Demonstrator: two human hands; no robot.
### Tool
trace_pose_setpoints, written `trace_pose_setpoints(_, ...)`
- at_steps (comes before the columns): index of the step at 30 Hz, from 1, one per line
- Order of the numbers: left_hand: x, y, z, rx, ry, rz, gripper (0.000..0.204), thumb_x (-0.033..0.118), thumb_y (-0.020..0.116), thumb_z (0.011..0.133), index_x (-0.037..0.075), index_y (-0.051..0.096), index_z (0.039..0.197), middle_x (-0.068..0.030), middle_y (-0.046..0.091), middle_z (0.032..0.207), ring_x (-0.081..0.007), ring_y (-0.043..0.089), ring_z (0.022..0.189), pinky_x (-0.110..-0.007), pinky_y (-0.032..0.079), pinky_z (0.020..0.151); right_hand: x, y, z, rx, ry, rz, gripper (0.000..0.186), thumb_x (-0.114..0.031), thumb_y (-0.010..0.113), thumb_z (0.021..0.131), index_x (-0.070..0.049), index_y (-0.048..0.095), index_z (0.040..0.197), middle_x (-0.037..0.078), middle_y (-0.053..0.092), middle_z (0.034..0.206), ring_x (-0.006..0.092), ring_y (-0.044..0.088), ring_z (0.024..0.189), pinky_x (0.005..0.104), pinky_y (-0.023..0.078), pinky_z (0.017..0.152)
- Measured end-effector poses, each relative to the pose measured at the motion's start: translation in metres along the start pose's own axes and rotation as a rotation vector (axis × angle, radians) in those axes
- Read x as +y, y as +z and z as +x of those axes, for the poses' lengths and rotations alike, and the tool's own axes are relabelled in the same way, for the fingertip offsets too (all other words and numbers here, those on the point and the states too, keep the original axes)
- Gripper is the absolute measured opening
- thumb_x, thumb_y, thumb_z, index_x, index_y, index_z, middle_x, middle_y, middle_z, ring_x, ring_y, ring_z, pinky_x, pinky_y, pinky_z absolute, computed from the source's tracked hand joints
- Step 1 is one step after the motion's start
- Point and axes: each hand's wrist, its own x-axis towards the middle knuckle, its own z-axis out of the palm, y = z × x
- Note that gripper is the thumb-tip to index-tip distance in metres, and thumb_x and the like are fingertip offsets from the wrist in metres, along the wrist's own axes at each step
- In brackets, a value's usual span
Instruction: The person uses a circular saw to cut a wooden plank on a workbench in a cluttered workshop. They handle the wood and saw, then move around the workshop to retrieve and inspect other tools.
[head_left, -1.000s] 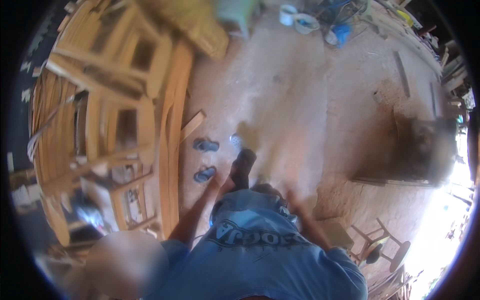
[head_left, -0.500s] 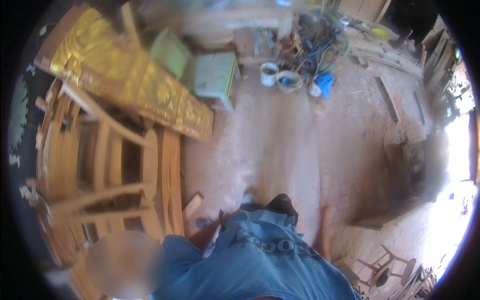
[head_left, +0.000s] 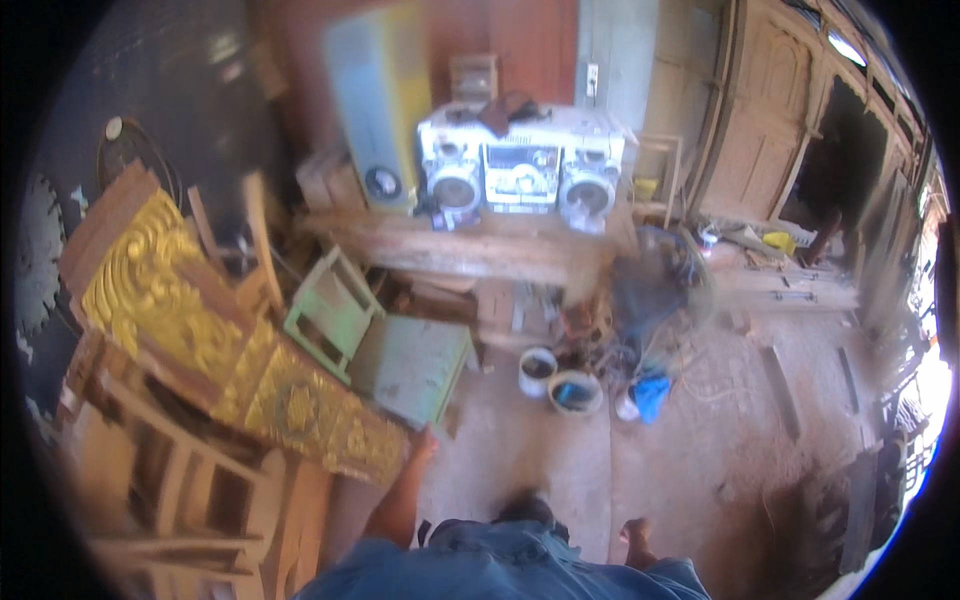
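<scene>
My left arm stretches forward, and my left hand [head_left: 424, 446] is beside the front edge of a green wooden chair [head_left: 412, 365]. Its fingers look extended, with nothing visible in them. Just left of that hand lies the lower end of a long carved panel painted gold [head_left: 300, 408]; I cannot tell whether the hand touches it. Low on my right side hangs my right hand [head_left: 634, 530], over the concrete floor and away from any object. It is small and blurred, so its fingers are not clear.
Bare wooden chair frames [head_left: 190, 480] crowd the left. Ahead, a white stereo [head_left: 520, 165] and a tall speaker [head_left: 375, 110] stand on a wooden bench [head_left: 470, 245]. Buckets [head_left: 575, 393], a blue bag [head_left: 650, 398] and tangled cables lie before it. Planks [head_left: 782, 390] lie right.
My view has tilted up, bringing the stereo and bench into sight. My left hand now shows beside the green chair; my right hand hangs at my side.
</scene>
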Motion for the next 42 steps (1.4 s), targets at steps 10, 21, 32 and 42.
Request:
trace_pose_setpoints(10, 0.4, 0.091, 0.228, 0.005, 0.506, -0.336, 0.034, 0.032, 0.07, 0.098, 0.002, 0.063, 0.114, -0.0137, 0.071, 0.108, -0.0237, 0.067, 0.102, -0.038, 0.051, 0.092, -0.35, -0.268, 0.041, 0.656, -1.119, 0.498, 0.021, -0.027, 0.061, 0.097, -0.012, 0.075, 0.103, 0.018, 0.074, 0.101, 0.0393, 0.07, 0.097, 0.051, 0.055, 0.08)
trace_pose_setpoints(21, 0.792, 0.152, 0.526, -0.009, 0.943, -0.155, 0.044, 0.033, 0.059, 0.101, -0.001, 0.066, 0.128, -0.0218, 0.07, 0.125, -0.0349, 0.066, 0.12, -0.042, 0.049, 0.103, -0.333, -0.186, 0.146, 0.017, 0.021, 0.81, 0.029, -0.038, 0.062, 0.093, -0.015, 0.076, 0.104, 0.011, 0.073, 0.087, 0.0285, 0.07, 0.074, 0.0453, 0.054, 0.065)
trace_pose_setpoints(32, 0.836, 0.195, 0.68, -0.011, 0.935, 0.127, 0.042, 0.031, 0.05, 0.104, -0.001, 0.068, 0.124, -0.0265, 0.067, 0.123, -0.0418, 0.062, 0.12, -0.049, 0.048, 0.103, -0.417, -0.245, 0.106, -0.017, 0.098, 1.348, 0.033, -0.03, 0.066, 0.092, -0.003, 0.071, 0.109, 0.012, 0.072, 0.084, 0.0247, 0.069, 0.065, 0.0388, 0.056, 0.056)
trace_pose_setpoints(42, 0.862, 0.182, 0.634, -0.182, 0.704, 0.6, 0.094, 0.055, 0.069, 0.084, 0.004, 0.037, 0.156, -0.0222, 0.051, 0.151, -0.0398, 0.046, 0.143, -0.045, 0.038, 0.117, -0.413, -0.298, 0.171, -0.02, 0.217, 1.252, 0.034, -0.03, 0.066, 0.093, -0.001, 0.063, 0.11, 0.014, 0.07, 0.084, 0.0254, 0.068, 0.06, 0.039, 0.056, 0.05)
